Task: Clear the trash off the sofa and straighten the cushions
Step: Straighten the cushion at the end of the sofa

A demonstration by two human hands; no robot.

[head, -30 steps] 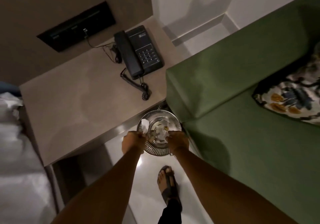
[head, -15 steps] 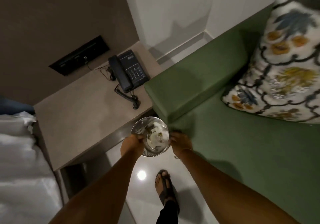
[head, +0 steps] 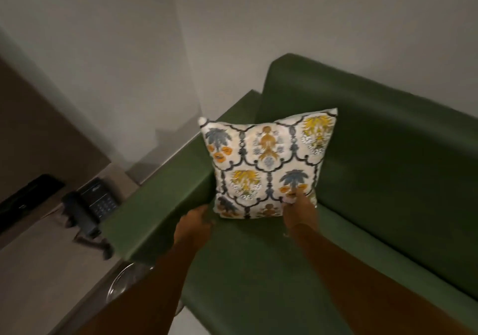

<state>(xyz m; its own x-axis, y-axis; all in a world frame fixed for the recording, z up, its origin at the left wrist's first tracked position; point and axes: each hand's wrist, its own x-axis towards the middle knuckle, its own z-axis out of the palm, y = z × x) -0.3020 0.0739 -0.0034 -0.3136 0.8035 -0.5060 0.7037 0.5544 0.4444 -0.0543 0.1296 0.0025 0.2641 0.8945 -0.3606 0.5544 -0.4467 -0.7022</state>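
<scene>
Hands left the bin (head: 121, 281); right hand (head: 297, 206) now grips cushion (head: 263, 164), left hand (head: 194, 222) open beside it.

Black corded telephone (head: 89, 205), handset on its cradle, coiled cord trailing forward, on a beige side table (head: 38, 265). Dark wall panel (head: 28, 200) behind it (details blurred). Plain pale wall (head: 258, 24) above.

Left arm hides most of the metal bin (head: 121, 283) — phone (head: 88, 208) blurred.
</scene>
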